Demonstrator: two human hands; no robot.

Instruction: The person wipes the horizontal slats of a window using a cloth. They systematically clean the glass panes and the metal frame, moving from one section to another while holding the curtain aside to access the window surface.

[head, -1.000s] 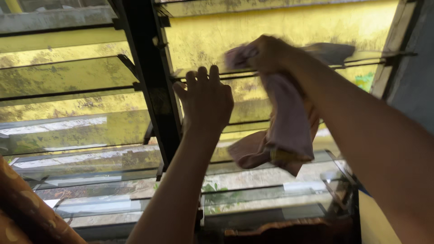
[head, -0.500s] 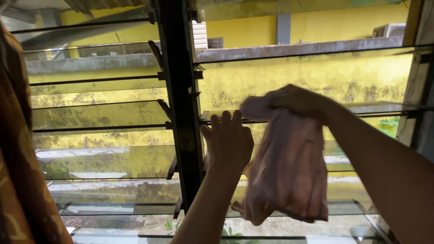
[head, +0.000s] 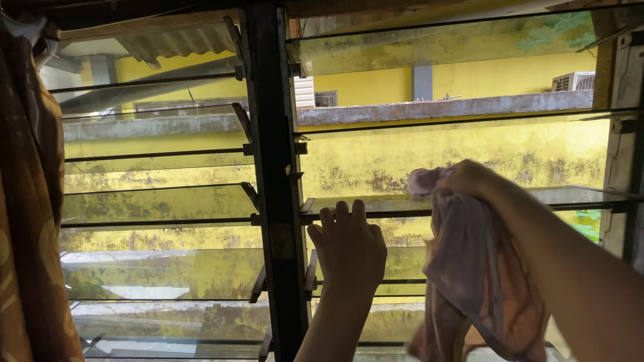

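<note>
Head view: left hand (head: 349, 251) at glass slat (head: 469, 198) edge.

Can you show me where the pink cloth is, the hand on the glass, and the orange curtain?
pink cloth (head: 469, 268), head view, on its hanging middle fold.
left hand (head: 349, 251), head view, on the back of the hand.
orange curtain (head: 27, 221), head view, on its patterned fabric at the left edge.
</note>
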